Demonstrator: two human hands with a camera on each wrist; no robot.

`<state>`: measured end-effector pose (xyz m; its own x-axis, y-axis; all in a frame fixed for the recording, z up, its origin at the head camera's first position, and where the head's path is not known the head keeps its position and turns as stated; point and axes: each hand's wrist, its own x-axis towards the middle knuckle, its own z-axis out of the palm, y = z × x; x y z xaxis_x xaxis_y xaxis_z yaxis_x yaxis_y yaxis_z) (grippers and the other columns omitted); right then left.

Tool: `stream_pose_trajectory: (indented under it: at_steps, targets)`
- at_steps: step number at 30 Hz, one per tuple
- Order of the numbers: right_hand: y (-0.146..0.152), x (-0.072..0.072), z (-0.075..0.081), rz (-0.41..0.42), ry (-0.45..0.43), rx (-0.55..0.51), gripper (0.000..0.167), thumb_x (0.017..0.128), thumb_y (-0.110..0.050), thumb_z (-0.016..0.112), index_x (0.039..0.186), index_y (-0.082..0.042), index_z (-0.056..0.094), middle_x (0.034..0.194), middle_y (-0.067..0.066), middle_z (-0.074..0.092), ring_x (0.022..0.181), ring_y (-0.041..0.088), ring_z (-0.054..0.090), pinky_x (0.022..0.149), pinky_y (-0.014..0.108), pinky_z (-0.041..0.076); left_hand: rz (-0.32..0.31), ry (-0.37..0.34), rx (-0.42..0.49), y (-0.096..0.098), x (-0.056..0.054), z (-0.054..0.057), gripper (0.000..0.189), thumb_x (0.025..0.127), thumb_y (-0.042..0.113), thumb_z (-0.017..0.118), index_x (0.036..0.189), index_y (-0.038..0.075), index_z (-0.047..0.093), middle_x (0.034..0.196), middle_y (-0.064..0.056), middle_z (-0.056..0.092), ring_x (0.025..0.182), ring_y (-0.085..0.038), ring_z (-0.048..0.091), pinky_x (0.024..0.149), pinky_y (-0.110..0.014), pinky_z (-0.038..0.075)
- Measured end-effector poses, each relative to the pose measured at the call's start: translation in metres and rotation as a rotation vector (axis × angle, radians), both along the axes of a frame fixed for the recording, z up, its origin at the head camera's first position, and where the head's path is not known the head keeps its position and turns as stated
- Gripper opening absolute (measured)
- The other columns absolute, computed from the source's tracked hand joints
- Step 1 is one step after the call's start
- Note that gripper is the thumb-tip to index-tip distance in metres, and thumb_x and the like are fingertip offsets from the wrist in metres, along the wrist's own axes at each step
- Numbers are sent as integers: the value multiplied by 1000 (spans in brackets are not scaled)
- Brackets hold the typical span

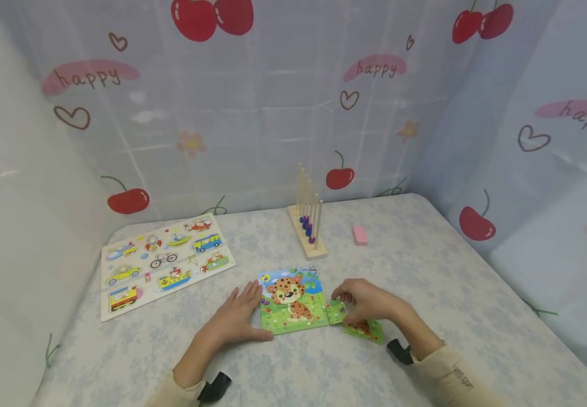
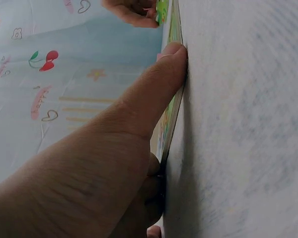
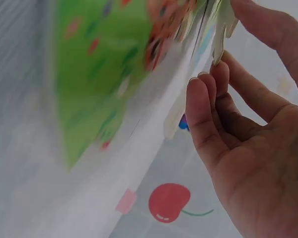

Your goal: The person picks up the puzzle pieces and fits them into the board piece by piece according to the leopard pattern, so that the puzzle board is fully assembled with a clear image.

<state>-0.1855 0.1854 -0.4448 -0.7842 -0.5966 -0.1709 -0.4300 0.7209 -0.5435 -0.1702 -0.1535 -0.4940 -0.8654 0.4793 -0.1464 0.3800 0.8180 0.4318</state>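
A jigsaw puzzle (image 1: 296, 302) with a spotted leopard cub on green grass lies flat on the table. My left hand (image 1: 233, 317) rests at its left side, fingers straight along the edge and thumb (image 2: 171, 59) at the near corner. To the right of the puzzle, my right hand (image 1: 368, 299) pinches a green puzzle piece (image 1: 335, 312) between thumb and fingers; this piece (image 3: 221, 34) appears nearly edge-on in the right wrist view. Partly under that hand lies another puzzle piece (image 1: 370, 332), green with orange spotted fur, which looms large and blurred in the right wrist view.
A white vehicle peg board (image 1: 158, 263) lies at the left back. Behind the puzzle stands a wooden rack of upright rods (image 1: 307, 232) with several blue and purple beads. A pink block (image 1: 359, 235) sits to its right. Printed curtains (image 1: 273, 130) enclose the table's back and sides.
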Motion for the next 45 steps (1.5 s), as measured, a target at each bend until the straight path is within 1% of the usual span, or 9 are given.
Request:
stream_pose_trajectory:
  at_steps: [4, 12, 15, 19, 22, 27, 32, 39, 45]
  targets:
    - [-17, 0, 1, 34, 44, 7, 44, 76, -17, 82, 117, -9, 68, 99, -2, 61, 88, 14, 57, 73, 26, 51, 3, 4, -1, 0, 1, 0, 119, 70, 73, 69, 154, 2, 23, 163, -14, 15, 152, -29, 13, 124, -52, 10]
    - [-63, 1, 13, 102, 102, 14, 44, 76, -20, 81, 117, -12, 68, 100, -3, 62, 87, 14, 57, 72, 25, 49, 5, 34, -20, 1, 2, 0, 120, 69, 75, 68, 153, 2, 25, 163, -15, 17, 152, -29, 15, 124, -52, 12]
    - [-80, 1, 12, 133, 115, 12, 43, 76, -19, 81, 116, -11, 68, 95, -3, 64, 84, 13, 58, 72, 24, 48, 2, 36, -21, 2, 2, 0, 119, 69, 75, 68, 153, 2, 25, 163, -15, 17, 152, -29, 15, 124, -52, 13]
    - [-96, 0, 5, 164, 125, 8, 44, 76, -19, 82, 116, -9, 68, 86, -2, 63, 76, 6, 53, 67, 19, 46, -1, 28, -13, 1, 2, -1, 118, 70, 74, 68, 154, 2, 24, 163, -14, 17, 152, -28, 15, 124, -52, 13]
    - [-102, 0, 2, 163, 117, 18, 45, 76, -20, 82, 117, -8, 68, 89, -2, 62, 73, 4, 48, 63, 17, 43, -2, 23, -14, 1, 1, -2, 118, 71, 74, 68, 154, 3, 24, 163, -14, 16, 153, -28, 14, 124, -52, 12]
    - [-110, -2, -2, 155, 99, 51, 47, 78, -22, 82, 121, -8, 67, 96, -2, 64, 78, 5, 49, 67, 18, 44, -2, 17, -12, 0, 0, -3, 118, 71, 74, 67, 154, 3, 23, 164, -13, 15, 153, -27, 13, 124, -52, 12]
    - [-115, -3, -3, 170, 99, 76, 46, 80, -25, 81, 122, -9, 67, 96, -3, 65, 80, 4, 51, 70, 18, 46, -8, 10, -12, 1, -1, -2, 117, 72, 74, 66, 154, 3, 22, 164, -13, 15, 153, -28, 13, 124, -52, 11]
    - [-119, -3, -4, 157, 87, 91, 49, 79, -26, 81, 123, -9, 66, 95, -3, 61, 81, 4, 48, 72, 20, 45, -5, 7, -13, 1, -1, -1, 117, 72, 73, 67, 155, 4, 22, 164, -13, 14, 153, -28, 12, 124, -52, 10]
    - [-122, -4, -9, 152, 106, 108, 51, 78, -28, 82, 123, -9, 66, 96, -4, 61, 82, 4, 48, 76, 21, 46, -3, 9, -9, 0, 0, -1, 117, 72, 73, 68, 154, 3, 23, 163, -14, 15, 153, -28, 13, 124, -53, 10]
